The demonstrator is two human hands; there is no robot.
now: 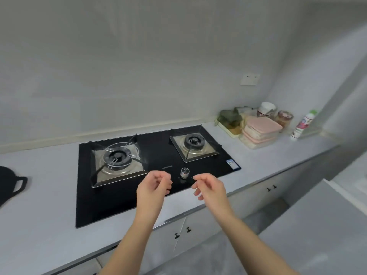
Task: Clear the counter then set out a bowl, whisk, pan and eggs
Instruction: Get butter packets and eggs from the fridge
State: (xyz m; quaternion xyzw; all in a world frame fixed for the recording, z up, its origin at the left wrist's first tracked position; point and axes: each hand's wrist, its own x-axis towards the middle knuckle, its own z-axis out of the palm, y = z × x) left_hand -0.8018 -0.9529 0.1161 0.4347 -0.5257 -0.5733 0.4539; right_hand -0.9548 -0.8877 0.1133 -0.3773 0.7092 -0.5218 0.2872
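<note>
**Inspector:** Head view. Hazards?

**Assessor:** The knob (184,172) sits just beyond both hands, and a stray knuckle could turn it. The stacked boxes (260,132) may topple if lifted together.

**Inspector:** Fingers?

**Assessor:** The left hand (154,184) and right hand (210,188) are loosely curled, holding nothing, over the hob (158,147). The pan (8,183) is at the left edge of the counter (49,215). Bowl, whisk and eggs are unseen.
</note>
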